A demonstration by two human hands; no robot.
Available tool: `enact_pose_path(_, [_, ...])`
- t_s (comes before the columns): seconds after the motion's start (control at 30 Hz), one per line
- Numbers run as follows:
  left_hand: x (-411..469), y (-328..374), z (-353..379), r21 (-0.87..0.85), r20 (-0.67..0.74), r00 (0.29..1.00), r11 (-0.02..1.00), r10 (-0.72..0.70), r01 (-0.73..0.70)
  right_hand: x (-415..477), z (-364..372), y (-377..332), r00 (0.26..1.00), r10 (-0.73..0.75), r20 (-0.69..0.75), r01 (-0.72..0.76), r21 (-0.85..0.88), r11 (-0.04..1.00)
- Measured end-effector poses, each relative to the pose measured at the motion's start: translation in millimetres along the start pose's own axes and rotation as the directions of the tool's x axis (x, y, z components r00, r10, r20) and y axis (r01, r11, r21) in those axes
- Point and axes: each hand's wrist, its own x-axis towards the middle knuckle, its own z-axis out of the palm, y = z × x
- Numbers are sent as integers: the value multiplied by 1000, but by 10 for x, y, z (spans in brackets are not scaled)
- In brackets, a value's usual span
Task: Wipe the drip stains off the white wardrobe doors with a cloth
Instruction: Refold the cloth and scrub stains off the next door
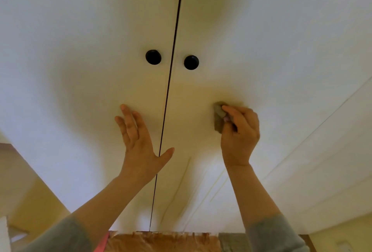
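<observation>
While faint drip streaks (184,181) still run low on the right wardrobe door (261,40), barely begun: cloth (219,116) pinched in right hand (239,133) against that door below the knob (191,62), left hand (138,141) spread flat beside the seam.

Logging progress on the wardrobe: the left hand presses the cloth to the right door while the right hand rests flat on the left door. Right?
Not quite: the hands are swapped. The head view shows the right hand pressing the cloth to the right door, the left hand flat on the left door.
</observation>
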Motion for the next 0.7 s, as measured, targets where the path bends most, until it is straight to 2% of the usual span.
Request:
enact_pose_path(0.1, [35,125,56,-57,10,998,996,-70,70,-228,36,157,993,-82,86,83,-8,997])
enact_pose_path(0.2, [71,208,119,-65,1,993,991,-120,120,-598,4,400,948,-196,250,207,-20,978])
enact_pose_path(0.27, [97,264,160,-87,-5,989,985,-148,146,-853,-41,526,914,-173,367,202,-40,979])
enact_pose_path(0.33, [128,335,201,-129,-13,984,976,-178,175,-967,-99,556,907,-93,410,124,-50,991])
enact_pose_path(0.4, [155,374,238,-162,-30,979,968,-201,194,-809,-178,499,937,-99,336,116,-31,993])
enact_pose_path(0.5, [188,392,312,-156,-63,971,963,-230,218,-243,-300,413,986,-118,113,118,10,993])
enact_pose_path(0.57, [204,418,358,-155,-80,963,957,-259,244,62,-332,467,995,-97,14,97,1,995])
enact_pose_path(0.7, [236,444,419,-155,-107,954,953,-279,261,-30,-243,618,995,-99,11,99,30,995])
